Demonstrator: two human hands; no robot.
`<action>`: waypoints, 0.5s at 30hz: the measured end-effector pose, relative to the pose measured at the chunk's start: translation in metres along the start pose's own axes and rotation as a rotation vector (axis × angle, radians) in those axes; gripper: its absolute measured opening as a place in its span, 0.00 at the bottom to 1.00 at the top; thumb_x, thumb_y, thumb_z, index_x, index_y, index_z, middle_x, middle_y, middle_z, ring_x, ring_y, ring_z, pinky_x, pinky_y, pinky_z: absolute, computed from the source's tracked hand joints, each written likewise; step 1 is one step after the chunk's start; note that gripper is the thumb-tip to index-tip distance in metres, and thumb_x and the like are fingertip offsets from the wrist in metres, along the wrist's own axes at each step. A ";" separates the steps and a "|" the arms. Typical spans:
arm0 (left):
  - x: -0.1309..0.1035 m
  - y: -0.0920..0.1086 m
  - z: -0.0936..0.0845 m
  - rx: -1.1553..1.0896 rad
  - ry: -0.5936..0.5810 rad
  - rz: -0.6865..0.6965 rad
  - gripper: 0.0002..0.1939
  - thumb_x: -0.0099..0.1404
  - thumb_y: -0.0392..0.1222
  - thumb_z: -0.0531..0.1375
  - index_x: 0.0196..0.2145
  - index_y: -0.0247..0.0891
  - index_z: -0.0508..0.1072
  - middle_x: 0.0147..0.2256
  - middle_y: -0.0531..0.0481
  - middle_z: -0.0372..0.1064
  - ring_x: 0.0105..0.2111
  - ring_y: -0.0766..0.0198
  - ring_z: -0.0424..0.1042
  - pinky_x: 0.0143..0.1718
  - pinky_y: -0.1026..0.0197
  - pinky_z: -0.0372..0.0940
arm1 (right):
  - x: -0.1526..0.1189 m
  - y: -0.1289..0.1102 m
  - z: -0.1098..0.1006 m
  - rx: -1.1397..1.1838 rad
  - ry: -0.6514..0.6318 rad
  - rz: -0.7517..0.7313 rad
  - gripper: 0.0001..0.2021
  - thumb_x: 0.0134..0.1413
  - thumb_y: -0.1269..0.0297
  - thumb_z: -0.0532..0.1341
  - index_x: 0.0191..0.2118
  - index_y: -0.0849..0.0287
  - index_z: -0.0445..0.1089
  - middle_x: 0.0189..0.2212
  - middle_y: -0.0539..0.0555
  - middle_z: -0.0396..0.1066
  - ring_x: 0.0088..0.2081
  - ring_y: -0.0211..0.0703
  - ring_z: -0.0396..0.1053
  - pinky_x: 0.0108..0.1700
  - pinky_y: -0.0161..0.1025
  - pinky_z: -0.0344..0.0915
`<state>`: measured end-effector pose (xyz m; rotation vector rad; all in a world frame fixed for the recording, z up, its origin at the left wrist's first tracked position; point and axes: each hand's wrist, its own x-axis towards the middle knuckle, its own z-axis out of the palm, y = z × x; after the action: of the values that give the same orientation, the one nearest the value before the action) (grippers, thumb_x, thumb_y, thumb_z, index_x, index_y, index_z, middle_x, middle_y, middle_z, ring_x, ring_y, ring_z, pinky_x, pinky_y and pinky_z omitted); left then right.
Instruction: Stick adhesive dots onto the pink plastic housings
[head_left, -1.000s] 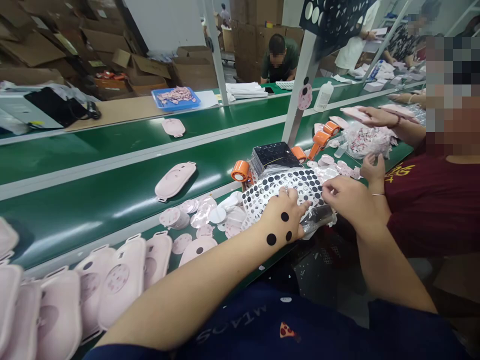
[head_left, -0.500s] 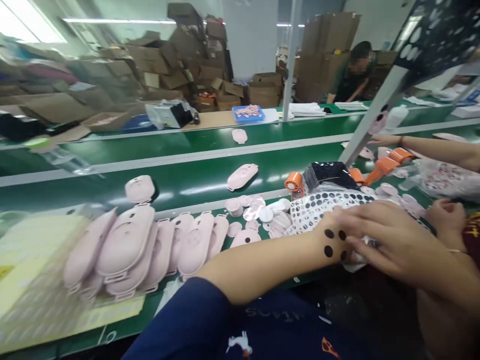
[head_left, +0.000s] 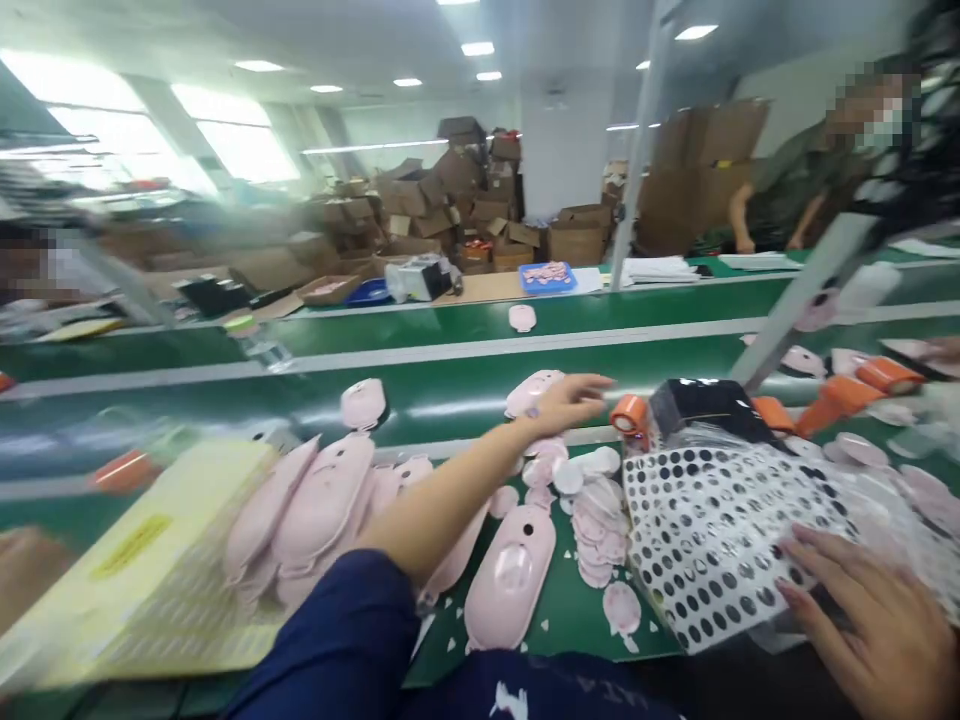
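Note:
My left hand (head_left: pixel 574 402) is stretched over the green conveyor, fingers extended, beside a pale pink oval shell (head_left: pixel 531 388) that it partly covers. Its fingertips point toward an orange tape roll (head_left: pixel 630 415). At the lower right, my right hand (head_left: pixel 870 620) lies with fingers spread on the edge of a white sheet of black round stickers (head_left: pixel 712 530). Another pink oval shell (head_left: pixel 510 580) with a black dot at its top lies in front of me. Loose pink discs (head_left: pixel 598 525) are scattered between the shell and the sheet.
Stacked pink shells (head_left: pixel 322 510) lean beside a yellow sheet stack (head_left: pixel 165 550) on the left. A black box (head_left: pixel 709 408) stands behind the sticker sheet, near a slanted metal post (head_left: pixel 806 305). A co-worker (head_left: pixel 787 190) stands across the line; another person's hand (head_left: pixel 30 570) shows at far left.
My left hand has left the sticker sheet and reached forward to the shell on the conveyor. My right hand has come apart from it and rests on the sheet. The view has swung left and up.

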<state>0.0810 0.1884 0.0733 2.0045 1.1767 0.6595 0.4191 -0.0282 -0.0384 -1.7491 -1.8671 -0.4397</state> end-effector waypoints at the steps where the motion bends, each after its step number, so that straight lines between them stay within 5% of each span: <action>1: 0.006 -0.015 -0.013 0.030 0.086 -0.047 0.20 0.67 0.42 0.57 0.55 0.40 0.75 0.50 0.45 0.78 0.50 0.54 0.76 0.50 0.52 0.71 | -0.001 -0.002 -0.004 -0.023 -0.003 -0.026 0.23 0.61 0.45 0.56 0.59 0.44 0.71 0.55 0.58 0.76 0.54 0.68 0.74 0.58 0.68 0.62; 5: 0.035 -0.066 -0.049 0.097 0.210 -0.151 0.17 0.64 0.44 0.56 0.47 0.37 0.77 0.41 0.42 0.78 0.45 0.43 0.76 0.45 0.40 0.70 | 0.006 -0.032 -0.020 -0.108 -0.066 0.006 0.31 0.60 0.41 0.58 0.63 0.51 0.68 0.61 0.62 0.71 0.58 0.68 0.71 0.60 0.72 0.58; 9: 0.051 -0.088 -0.055 0.064 0.263 -0.186 0.21 0.65 0.50 0.55 0.50 0.37 0.73 0.41 0.45 0.76 0.43 0.46 0.74 0.45 0.42 0.68 | 0.013 -0.064 -0.032 0.142 -0.096 0.139 0.15 0.66 0.55 0.57 0.52 0.47 0.77 0.54 0.56 0.77 0.55 0.60 0.74 0.64 0.72 0.56; 13: 0.049 -0.060 -0.036 -0.107 0.267 -0.072 0.29 0.68 0.61 0.51 0.60 0.42 0.64 0.54 0.48 0.72 0.52 0.53 0.71 0.53 0.47 0.67 | 0.021 -0.069 -0.041 0.472 0.248 0.488 0.14 0.64 0.56 0.60 0.50 0.53 0.78 0.42 0.58 0.82 0.42 0.54 0.80 0.51 0.55 0.74; 15: 0.032 -0.029 -0.020 -0.310 0.116 0.054 0.36 0.63 0.68 0.54 0.59 0.42 0.65 0.56 0.43 0.72 0.52 0.51 0.73 0.52 0.48 0.68 | 0.034 -0.072 -0.041 0.609 0.452 0.622 0.19 0.64 0.54 0.60 0.56 0.55 0.75 0.43 0.60 0.81 0.42 0.55 0.80 0.46 0.53 0.77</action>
<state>0.0661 0.2333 0.0652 1.7599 1.0181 0.9357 0.3546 -0.0320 0.0233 -1.5257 -0.9320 -0.0040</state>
